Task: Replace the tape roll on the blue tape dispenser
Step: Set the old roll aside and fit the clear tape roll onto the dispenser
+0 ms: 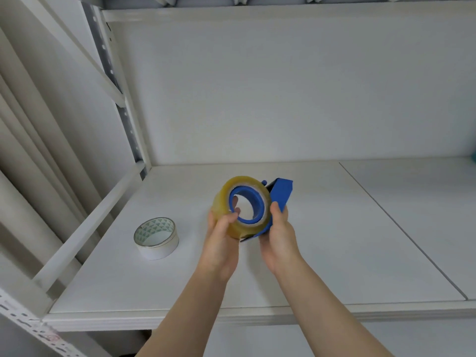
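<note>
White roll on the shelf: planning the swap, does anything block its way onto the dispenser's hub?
Yes. The yellowish roll sits around the blue hub, gripped by the left hand; the right hand holds the dispenser.

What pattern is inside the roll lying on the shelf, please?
The roll shows green triangles; head view.

There are two tape rolls: one yellowish roll [223, 202] on the one blue tape dispenser [281, 194], and one white roll [156, 238] near the left edge of the shelf [334, 240]. Two hands show, the left hand [221, 237] and the right hand [279, 234].

Both hands [221, 238] grip taped dispenser [279, 195]
</note>
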